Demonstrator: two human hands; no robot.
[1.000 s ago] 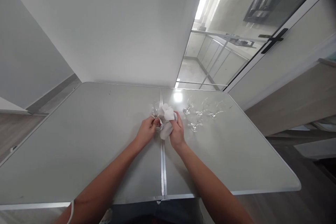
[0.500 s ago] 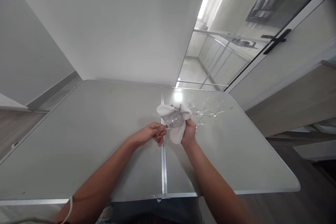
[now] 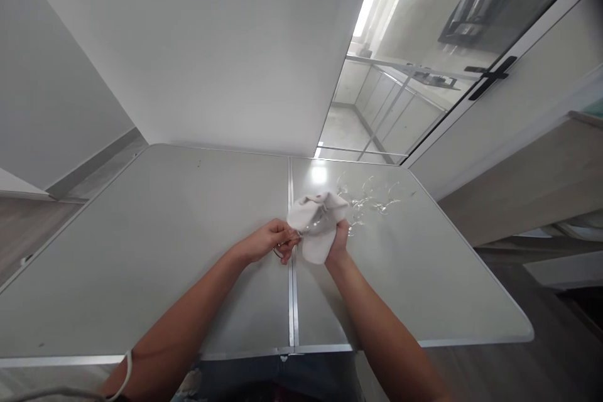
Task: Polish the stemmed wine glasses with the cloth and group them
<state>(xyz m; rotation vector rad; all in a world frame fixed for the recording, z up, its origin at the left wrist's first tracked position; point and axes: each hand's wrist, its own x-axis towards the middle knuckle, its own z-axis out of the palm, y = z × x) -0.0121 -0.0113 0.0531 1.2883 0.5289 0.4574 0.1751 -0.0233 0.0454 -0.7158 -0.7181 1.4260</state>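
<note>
A clear wine glass [image 3: 318, 222] lies tilted over the middle seam of the table. My left hand [image 3: 273, 240] pinches its stem near the foot. With my right hand [image 3: 338, 245] I grip a white cloth [image 3: 315, 250], which wraps around the bowl and hides part of it. Just beyond my right hand are several clear, shiny glass pieces [image 3: 384, 206] on the tabletop; their exact shape is hard to make out.
The pale grey folding table [image 3: 188, 201] has a metal seam [image 3: 293, 301] down its middle. Behind it stands a white wall [image 3: 226, 63]. A glass door [image 3: 377, 107] with a black handle [image 3: 492, 78] is at the right, near a wooden shelf [image 3: 527, 182].
The cloth has shifted around the bowl and now covers more of it. My right hand has moved slightly down and left, while my left hand keeps its hold on the stem.
</note>
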